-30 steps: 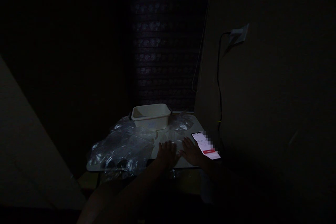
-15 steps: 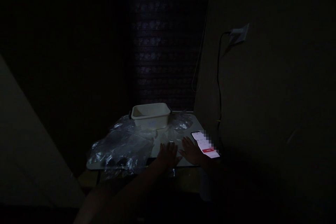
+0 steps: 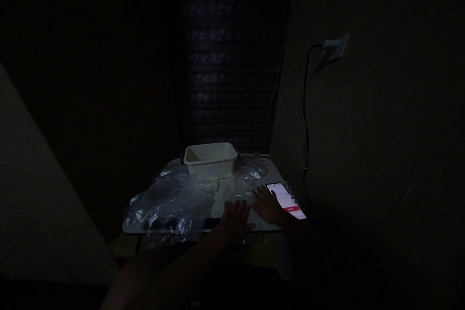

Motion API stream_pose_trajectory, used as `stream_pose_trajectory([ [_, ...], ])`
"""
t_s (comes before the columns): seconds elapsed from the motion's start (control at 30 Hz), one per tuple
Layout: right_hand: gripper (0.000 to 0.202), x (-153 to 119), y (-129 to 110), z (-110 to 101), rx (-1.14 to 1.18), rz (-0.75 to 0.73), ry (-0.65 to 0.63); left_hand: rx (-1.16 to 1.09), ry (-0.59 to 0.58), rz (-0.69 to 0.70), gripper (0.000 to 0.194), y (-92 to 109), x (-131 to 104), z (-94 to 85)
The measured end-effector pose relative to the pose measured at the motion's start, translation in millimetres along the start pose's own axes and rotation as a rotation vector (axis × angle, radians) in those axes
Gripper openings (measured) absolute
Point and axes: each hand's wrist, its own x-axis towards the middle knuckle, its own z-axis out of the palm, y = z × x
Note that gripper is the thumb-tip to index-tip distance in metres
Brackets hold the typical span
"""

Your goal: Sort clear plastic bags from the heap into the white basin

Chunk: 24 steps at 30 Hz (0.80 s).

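My left hand (image 3: 235, 219) lies flat near the front edge of the small white table (image 3: 218, 206), its fingers stretched forward and holding nothing. Just to its right, my right hand (image 3: 268, 206) is also open, fingers spread, beside a lit phone (image 3: 286, 201) and partly overlapping its left side. Under and ahead of the fingers there seems to be thin clear plastic (image 3: 238, 188); the dim light hides its edges. Crumpled clear plastic bags (image 3: 170, 198) cover the left part of the table and hang over its front edge.
A white plastic tub (image 3: 210, 167) with dark handles stands at the back of the table. More crumpled plastic (image 3: 256, 173) lies right of it. A dark cord (image 3: 305, 106) runs down the right wall from an outlet (image 3: 336, 47). A patterned blind (image 3: 210, 58) hangs behind.
My right hand's fingers have spread, with a fingertip now over the phone's left edge. My left hand has slid slightly toward me. The whole view has shifted a little.
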Motion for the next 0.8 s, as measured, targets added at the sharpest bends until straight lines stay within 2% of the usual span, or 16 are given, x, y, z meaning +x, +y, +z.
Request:
stream_pose_trajectory([
  [0.2,0.045,-1,5,3,-0.009,0.011,-0.013,0.001,0.0,0.031,0.05,1,-4,3.7],
  [0.53,0.046,1,11,7,-0.026,0.002,0.009,0.003,-0.038,0.062,0.048,1,-6,-10.0],
  [0.8,0.051,-3,10,5,-0.038,-0.026,0.031,-0.013,-0.022,-0.009,0.053,0,5,-5.9],
])
